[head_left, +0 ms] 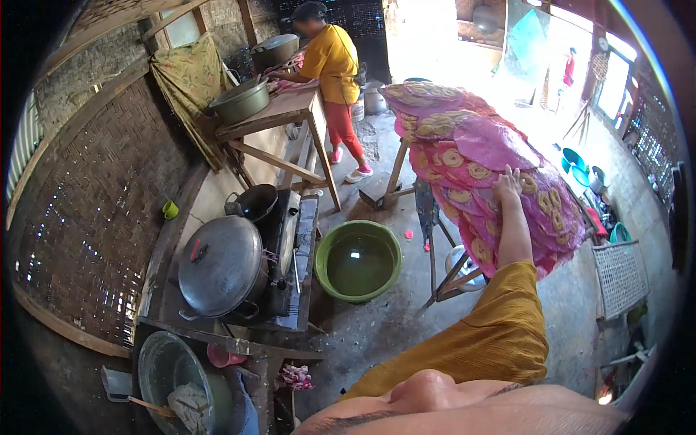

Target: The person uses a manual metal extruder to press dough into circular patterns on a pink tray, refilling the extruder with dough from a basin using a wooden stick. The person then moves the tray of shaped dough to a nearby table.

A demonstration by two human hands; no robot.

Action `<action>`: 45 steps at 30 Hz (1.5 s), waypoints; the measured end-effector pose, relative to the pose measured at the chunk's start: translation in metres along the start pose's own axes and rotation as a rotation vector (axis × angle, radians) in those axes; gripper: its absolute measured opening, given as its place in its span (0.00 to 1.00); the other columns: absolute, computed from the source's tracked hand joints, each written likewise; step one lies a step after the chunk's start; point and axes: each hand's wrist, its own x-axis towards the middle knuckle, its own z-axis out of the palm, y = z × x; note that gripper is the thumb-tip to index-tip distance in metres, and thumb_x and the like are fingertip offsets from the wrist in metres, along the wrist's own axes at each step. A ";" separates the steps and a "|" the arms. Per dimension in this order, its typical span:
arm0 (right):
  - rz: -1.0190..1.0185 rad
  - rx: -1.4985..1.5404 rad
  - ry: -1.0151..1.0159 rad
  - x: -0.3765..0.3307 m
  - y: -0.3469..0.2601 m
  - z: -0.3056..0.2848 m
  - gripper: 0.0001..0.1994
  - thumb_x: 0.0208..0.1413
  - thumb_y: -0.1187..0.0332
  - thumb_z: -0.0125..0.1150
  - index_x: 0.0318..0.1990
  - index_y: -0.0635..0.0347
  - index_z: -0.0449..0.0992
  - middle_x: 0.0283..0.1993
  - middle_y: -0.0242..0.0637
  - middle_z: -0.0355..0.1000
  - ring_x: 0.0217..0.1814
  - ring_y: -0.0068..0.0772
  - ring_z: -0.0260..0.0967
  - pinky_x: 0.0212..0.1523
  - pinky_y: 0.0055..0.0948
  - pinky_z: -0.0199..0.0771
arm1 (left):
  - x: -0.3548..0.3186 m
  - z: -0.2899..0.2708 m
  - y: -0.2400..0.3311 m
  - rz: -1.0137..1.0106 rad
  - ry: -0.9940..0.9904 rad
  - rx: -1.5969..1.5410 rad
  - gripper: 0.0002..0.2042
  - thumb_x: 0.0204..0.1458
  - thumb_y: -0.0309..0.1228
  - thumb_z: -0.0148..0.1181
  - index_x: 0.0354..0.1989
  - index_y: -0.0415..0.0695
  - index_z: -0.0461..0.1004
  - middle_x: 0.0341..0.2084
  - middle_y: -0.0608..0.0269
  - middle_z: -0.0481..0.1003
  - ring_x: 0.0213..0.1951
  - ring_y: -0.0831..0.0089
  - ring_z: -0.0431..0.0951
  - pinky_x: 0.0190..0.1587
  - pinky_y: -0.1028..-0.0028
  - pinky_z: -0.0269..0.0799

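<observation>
My right hand rests with its fingers apart on a large glossy pink covering. That covering is patterned or dotted with pale yellow coiled shapes; I cannot tell whether they are printed or lie on it. It drapes over a wooden-legged stand. My arm reaches up to it in a mustard-yellow sleeve. Nothing shows in the fingers. My left hand is out of the picture.
A green basin of liquid stands on the floor. Left of it are a big lidded metal pot and a dark wok. Behind, a person in yellow works at a wooden table. A white crate lies right.
</observation>
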 end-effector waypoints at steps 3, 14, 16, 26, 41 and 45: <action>0.007 -0.141 -0.117 0.025 0.011 0.009 0.22 0.51 0.62 0.47 0.54 0.56 0.62 0.66 0.31 0.41 0.68 0.40 0.32 0.62 0.50 0.37 | -0.009 0.010 -0.003 0.001 0.027 -0.005 0.22 0.49 0.45 0.50 0.50 0.50 0.60 0.35 0.61 0.66 0.35 0.69 0.64 0.33 0.63 0.62; -0.532 0.394 0.550 0.080 -0.019 -0.082 0.13 0.51 0.63 0.44 0.39 0.58 0.72 0.38 0.45 0.70 0.41 0.47 0.67 0.43 0.40 0.66 | -0.027 -0.006 -0.007 0.005 0.133 -0.013 0.21 0.49 0.47 0.50 0.49 0.51 0.62 0.32 0.62 0.66 0.32 0.70 0.64 0.30 0.63 0.62; -0.698 0.669 0.647 0.096 -0.043 -0.101 0.11 0.49 0.74 0.45 0.39 0.58 0.71 0.42 0.44 0.69 0.44 0.45 0.66 0.45 0.37 0.66 | -0.025 -0.010 -0.005 0.004 0.146 -0.023 0.21 0.49 0.47 0.50 0.48 0.51 0.62 0.31 0.62 0.66 0.31 0.70 0.64 0.30 0.63 0.62; -1.250 0.325 0.087 -0.126 -0.299 -0.177 0.17 0.36 0.81 0.50 0.39 0.62 0.70 0.41 0.46 0.68 0.46 0.44 0.64 0.48 0.35 0.63 | -0.078 -0.239 -0.007 0.042 0.517 -0.282 0.21 0.49 0.49 0.49 0.47 0.52 0.63 0.29 0.63 0.66 0.28 0.71 0.64 0.27 0.64 0.62; -2.334 0.847 -0.037 -0.663 -0.441 -0.305 0.17 0.38 0.79 0.45 0.39 0.61 0.73 0.36 0.52 0.69 0.42 0.47 0.66 0.44 0.35 0.64 | -0.226 -0.403 0.012 0.088 0.740 -0.592 0.18 0.49 0.52 0.49 0.31 0.48 0.64 0.10 0.68 0.61 0.09 0.78 0.57 0.11 0.78 0.51; -2.475 0.843 -0.023 -0.828 -0.429 -0.313 0.21 0.33 0.77 0.48 0.41 0.61 0.72 0.39 0.51 0.70 0.43 0.45 0.67 0.44 0.34 0.65 | -0.227 -0.445 0.011 0.116 0.633 -0.510 0.15 0.52 0.49 0.46 0.31 0.49 0.65 0.10 0.69 0.62 0.09 0.78 0.60 0.11 0.79 0.55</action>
